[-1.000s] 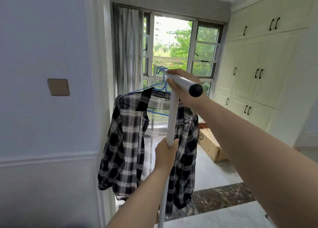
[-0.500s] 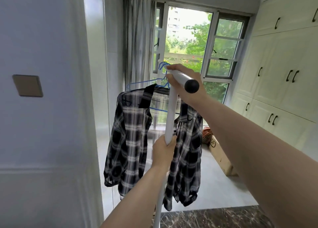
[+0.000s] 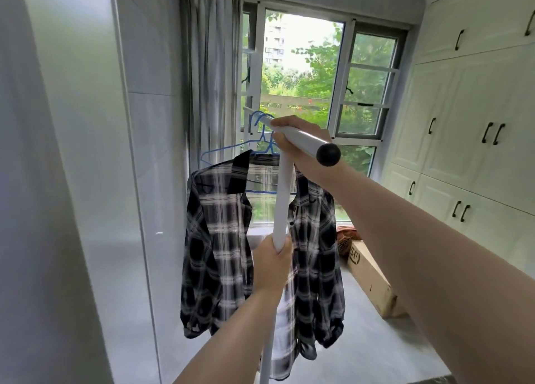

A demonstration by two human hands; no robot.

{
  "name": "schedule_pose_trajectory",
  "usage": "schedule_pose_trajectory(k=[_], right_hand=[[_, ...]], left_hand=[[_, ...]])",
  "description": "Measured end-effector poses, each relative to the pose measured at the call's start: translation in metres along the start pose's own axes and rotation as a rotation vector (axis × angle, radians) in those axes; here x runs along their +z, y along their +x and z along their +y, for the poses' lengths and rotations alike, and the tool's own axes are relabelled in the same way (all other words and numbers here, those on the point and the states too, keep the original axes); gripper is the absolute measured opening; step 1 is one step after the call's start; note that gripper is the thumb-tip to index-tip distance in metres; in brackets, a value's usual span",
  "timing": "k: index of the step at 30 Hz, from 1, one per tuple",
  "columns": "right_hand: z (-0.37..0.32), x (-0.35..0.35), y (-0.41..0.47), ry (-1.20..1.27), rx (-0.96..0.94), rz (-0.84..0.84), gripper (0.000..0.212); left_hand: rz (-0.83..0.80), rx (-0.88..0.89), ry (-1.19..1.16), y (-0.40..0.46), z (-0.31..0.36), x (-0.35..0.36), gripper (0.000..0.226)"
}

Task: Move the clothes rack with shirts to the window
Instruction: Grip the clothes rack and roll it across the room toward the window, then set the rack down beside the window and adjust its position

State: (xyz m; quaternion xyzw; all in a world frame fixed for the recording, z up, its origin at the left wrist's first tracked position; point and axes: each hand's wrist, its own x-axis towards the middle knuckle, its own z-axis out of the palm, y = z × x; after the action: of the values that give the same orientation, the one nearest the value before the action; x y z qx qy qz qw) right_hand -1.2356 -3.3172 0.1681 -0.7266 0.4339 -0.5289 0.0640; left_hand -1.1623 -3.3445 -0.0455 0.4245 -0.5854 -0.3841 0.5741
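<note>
A white clothes rack stands right in front of me, its top bar ending in a black cap. My right hand grips the top bar just behind that cap. My left hand is wrapped around the upright pole lower down. A black-and-white plaid shirt hangs from the bar on a blue hanger, partly hidden by the pole and my arms. The window is straight ahead, with green trees outside. The rack's base is out of view.
A grey curtain hangs left of the window. A white wall corner is close on the left. White cupboards line the right wall. A long cardboard box lies on the grey floor to the right, a patterned object behind it.
The rack, the shirt and both hands have come closer to the window through the doorway. The wall plate on the left and the dark marble floor strip have almost left view. Both grips are unchanged.
</note>
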Motion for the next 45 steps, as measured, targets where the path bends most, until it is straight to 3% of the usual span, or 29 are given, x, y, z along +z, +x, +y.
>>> schedule_pose_trajectory(k=[7,16,26,33,36,40,45], right_hand=[[0.061,0.018,0.059,-0.044,-0.011,-0.011,0.022],[0.141,0.036,0.135,-0.082,-0.016,-0.124,0.035],[0.191,0.064,0.196,-0.055,-0.273,-0.204,0.032],[0.244,0.105,0.252,0.038,-0.350,-0.388,0.036],[0.273,0.127,0.281,0.079,-0.326,-0.459,0.047],[0.300,0.159,0.321,0.114,-0.382,-0.405,0.062],[0.321,0.198,0.372,0.231,-0.333,-0.364,0.049]], left_hand=[[0.124,0.067,0.122,0.078,-0.035,0.024,0.040],[0.291,0.121,0.270,0.174,-0.067,0.052,0.036],[0.515,0.091,0.322,0.252,-0.097,0.039,0.046],[0.561,0.133,0.360,0.314,-0.125,0.015,0.046],[0.576,0.134,0.352,0.345,-0.137,0.008,0.047],[0.602,0.121,0.356,0.390,-0.156,-0.010,0.048],[0.571,0.120,0.346,0.430,-0.172,-0.025,0.048]])
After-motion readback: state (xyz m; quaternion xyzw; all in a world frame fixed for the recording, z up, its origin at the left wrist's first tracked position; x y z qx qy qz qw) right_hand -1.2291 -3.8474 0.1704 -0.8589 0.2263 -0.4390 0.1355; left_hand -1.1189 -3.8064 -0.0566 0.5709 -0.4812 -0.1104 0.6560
